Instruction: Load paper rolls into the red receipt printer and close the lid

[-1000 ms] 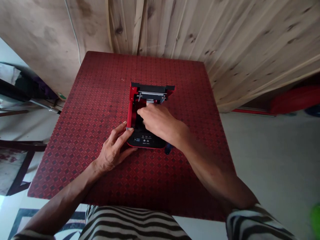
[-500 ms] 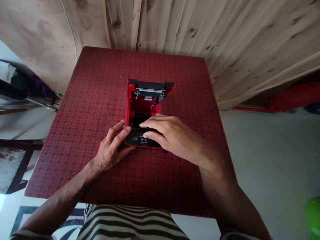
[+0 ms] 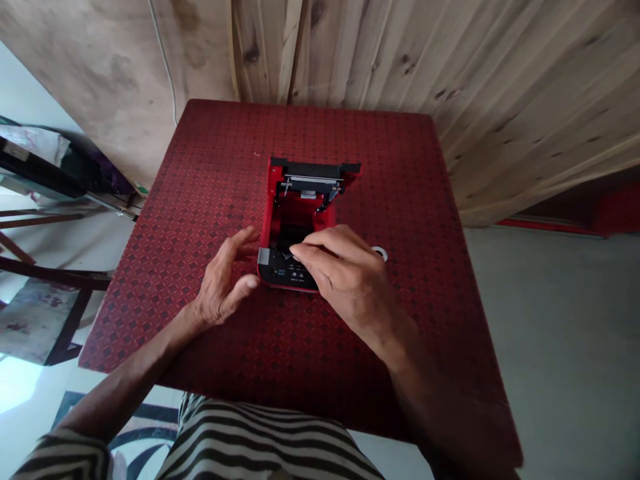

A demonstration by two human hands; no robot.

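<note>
A small red and black receipt printer [image 3: 295, 220] stands in the middle of the red patterned table [image 3: 210, 180] with its lid tipped open toward the wall. My left hand [image 3: 227, 283] rests beside the printer's near left corner, fingers spread, thumb touching the front edge. My right hand [image 3: 345, 277] lies over the black front panel, its fingers curled and its fingertips at the edge of the open paper bay. Nothing shows between those fingers. A small white ring [image 3: 380, 253] lies on the cloth just right of my right hand.
A plank wall [image 3: 400, 60] stands right behind the table. A thin white cable [image 3: 165, 60] runs down the wall at the back left. Dark furniture and metal legs [image 3: 45, 220] stand to the left, and pale floor [image 3: 550, 320] is on the right.
My right hand came out of the paper bay and back to the front panel. My left hand loosened from the corner and opened. The white ring came into sight to the right.
</note>
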